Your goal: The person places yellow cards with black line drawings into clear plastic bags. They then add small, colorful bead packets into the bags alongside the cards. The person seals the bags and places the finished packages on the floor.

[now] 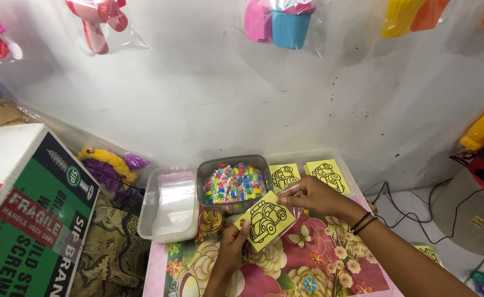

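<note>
Both hands share one thing: the left hand (232, 243) pinches the lower left corner of a square yellow card printed with a black outline of a car (266, 220), thumb on its face, while the right hand (314, 196) closes its fingertips on the card's upper right corner, where a bit of clear film, perhaps a small plastic sleeve, seems to sit under the fingers; I cannot tell for certain what it is. The card is tilted and held just above the flower-patterned tablecloth (330, 269).

In the head view, the only one there is, a grey rectangular tub packed with small bright multicoloured packets (234, 183) stands just behind the card. Left of it is a clear plastic tub holding a stack of clear bags (169, 202). Two more stacks of yellow car cards (307, 174) lie behind the right hand, near the table's far edge.

The hold is by corners only, so the card could bend or slip if the two hands pull unevenly. As I judge it, thin film at the fingertips could crumple or catch on the card's corner. The stacks sit close to the right wrist, and a careless sweep could scatter them.
</note>
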